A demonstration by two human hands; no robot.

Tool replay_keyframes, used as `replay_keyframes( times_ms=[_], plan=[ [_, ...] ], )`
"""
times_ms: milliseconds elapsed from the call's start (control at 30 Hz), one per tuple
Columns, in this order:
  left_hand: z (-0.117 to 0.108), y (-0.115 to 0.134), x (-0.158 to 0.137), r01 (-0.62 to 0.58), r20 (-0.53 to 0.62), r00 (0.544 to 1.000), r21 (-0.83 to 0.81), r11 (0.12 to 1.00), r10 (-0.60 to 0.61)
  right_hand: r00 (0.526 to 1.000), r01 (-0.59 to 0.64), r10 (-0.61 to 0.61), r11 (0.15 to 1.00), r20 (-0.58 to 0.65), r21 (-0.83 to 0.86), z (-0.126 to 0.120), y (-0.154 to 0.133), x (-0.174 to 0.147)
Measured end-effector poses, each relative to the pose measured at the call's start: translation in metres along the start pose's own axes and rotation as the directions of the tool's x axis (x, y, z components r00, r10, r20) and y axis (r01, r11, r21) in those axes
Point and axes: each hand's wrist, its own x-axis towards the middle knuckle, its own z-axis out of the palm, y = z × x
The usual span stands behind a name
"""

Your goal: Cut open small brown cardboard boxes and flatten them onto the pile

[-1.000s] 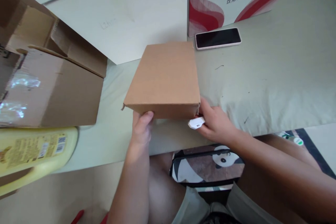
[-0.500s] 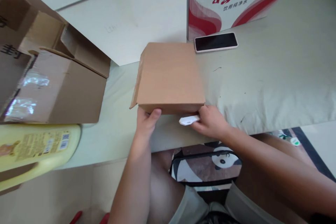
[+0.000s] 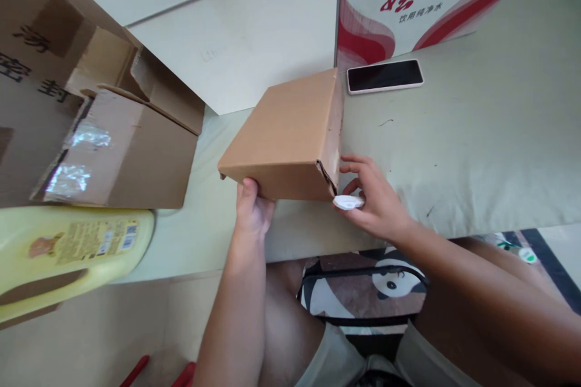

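Note:
A brown cardboard box (image 3: 281,127) is tilted above the pale green cloth, its right side and a worn front corner showing. My left hand (image 3: 254,208) grips its lower front edge, thumb on the front face and fingers underneath. Beside the right front corner, my right hand (image 3: 370,196) has its fingers curled around a small white object (image 3: 348,202), perhaps a box cutter; most of it is hidden in the palm. The fingertips of that hand are close to the box's right side; whether they touch it I cannot tell.
A phone (image 3: 385,76) lies before a red-and-white carton (image 3: 417,18). Behind the box stands a white panel (image 3: 254,36). At left are opened cardboard boxes (image 3: 145,157) and a yellow jug (image 3: 113,242). A panda-print bag (image 3: 345,290) is below the front edge.
The box has been tipped and turned, so its right side now faces into view. My right hand has moved from the front edge to the right side, its fingers loosened.

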Motion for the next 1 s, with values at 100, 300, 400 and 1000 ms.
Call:
replay_keyframes(
  times_ms=[100, 300, 400, 1000],
  plan=[
    [0.001, -0.001, 0.000, -0.037, 0.006, 0.999, 0.028, 0.999, 0.037, 0.997, 0.072, -0.070, 0.997, -0.041, 0.038, -0.002, 0.000, 0.000],
    [0.000, -0.005, -0.002, -0.086, 0.006, 0.996, 0.023, 0.996, 0.086, 0.966, 0.249, -0.252, 0.967, -0.060, -0.044, -0.007, 0.002, -0.002],
    [-0.004, -0.008, -0.002, -0.151, 0.016, 0.988, 0.043, 0.988, 0.151, 0.959, 0.276, -0.283, 0.950, -0.028, -0.145, -0.008, 0.004, -0.003],
    [-0.009, -0.020, 0.000, -0.026, 0.019, 1.000, 0.073, 0.997, 0.025, 0.938, 0.346, -0.348, 0.929, 0.015, -0.131, -0.020, 0.005, 0.002]
  ],
)
